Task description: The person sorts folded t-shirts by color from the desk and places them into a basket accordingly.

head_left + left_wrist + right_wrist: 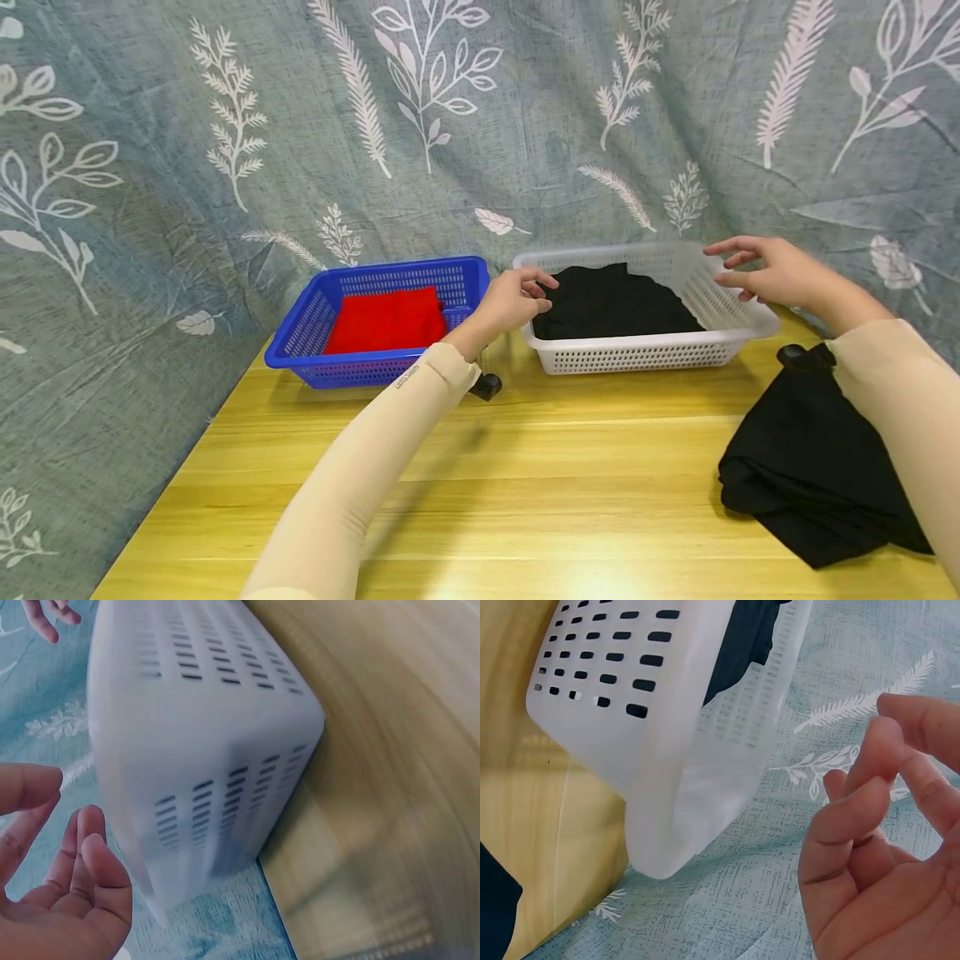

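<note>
A white plastic basket (637, 354) stands at the back of the table with a folded black cloth (611, 304) inside. Above its left end hovers my left hand (513, 300), fingers loosely bent and holding nothing. At the opposite end, my right hand (776, 271) is raised over the rim, also with nothing between its fingers. In the left wrist view a gap shows between the left hand (71, 885) and the basket wall (202, 735). The right wrist view likewise shows the right hand (885, 847) apart from the basket rim (656, 832).
To the left stands a blue basket (360, 367) holding a red cloth (390, 321). A crumpled black garment (817, 467) lies on the wooden table (562, 483) at the right, partly behind my right forearm. A patterned grey-green curtain (465, 125) hangs close behind the baskets.
</note>
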Tool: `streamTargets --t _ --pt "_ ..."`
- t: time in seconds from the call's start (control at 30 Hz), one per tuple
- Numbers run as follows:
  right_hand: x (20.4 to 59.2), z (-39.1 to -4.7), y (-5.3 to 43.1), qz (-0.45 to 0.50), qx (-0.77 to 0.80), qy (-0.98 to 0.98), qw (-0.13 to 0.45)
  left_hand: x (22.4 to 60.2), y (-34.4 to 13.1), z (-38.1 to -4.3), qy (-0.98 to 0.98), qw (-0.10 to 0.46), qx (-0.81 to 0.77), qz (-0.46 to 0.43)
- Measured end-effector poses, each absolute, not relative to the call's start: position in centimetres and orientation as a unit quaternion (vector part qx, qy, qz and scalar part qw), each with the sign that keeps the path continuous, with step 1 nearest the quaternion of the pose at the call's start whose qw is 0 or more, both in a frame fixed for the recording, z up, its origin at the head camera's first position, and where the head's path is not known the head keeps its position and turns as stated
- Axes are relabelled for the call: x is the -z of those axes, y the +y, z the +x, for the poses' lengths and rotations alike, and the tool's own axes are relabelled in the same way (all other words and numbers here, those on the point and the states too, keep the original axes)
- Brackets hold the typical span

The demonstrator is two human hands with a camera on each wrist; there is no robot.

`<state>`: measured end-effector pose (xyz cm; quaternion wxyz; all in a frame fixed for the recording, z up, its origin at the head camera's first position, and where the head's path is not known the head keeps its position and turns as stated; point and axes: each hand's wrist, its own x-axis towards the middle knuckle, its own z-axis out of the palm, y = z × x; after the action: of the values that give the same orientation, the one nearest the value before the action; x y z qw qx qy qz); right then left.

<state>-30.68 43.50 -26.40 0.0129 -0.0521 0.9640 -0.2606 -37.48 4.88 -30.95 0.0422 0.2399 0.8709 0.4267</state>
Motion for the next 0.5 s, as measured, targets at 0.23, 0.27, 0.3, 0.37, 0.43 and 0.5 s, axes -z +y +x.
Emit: streamTargets --t 0.23,0.27,0.3,0.37,0.43,0.5 --pt "26.4 -29.3 43.7 -0.049 0.261 0.964 0.019 30.7 5.1 -35.9 0.852 0.066 -0.441 0.274" --pt "26.4 -29.1 43.8 -0.049 0.261 0.964 0.019 30.7 5.1 -35.6 0.850 0.069 -0.441 0.278" --pt "26.4 -28.8 43.9 -0.049 0.261 0.964 0.019 30.7 5.2 -35.4 0.849 0.071 -0.441 0.283" --pt "26.4 -28.4 44.1 -0.049 0.264 0.963 0.019 30.7 5.3 -34.9 0.845 0.076 -0.441 0.294" --pt "26.5 -27.9 44.4 -0.047 0.269 0.962 0.020 30.7 5.3 -34.4 0.838 0.084 -0.442 0.308" --pt "26.6 -27.3 44.7 -0.046 0.270 0.962 0.018 30.7 5.3 -33.9 0.830 0.091 -0.444 0.325"
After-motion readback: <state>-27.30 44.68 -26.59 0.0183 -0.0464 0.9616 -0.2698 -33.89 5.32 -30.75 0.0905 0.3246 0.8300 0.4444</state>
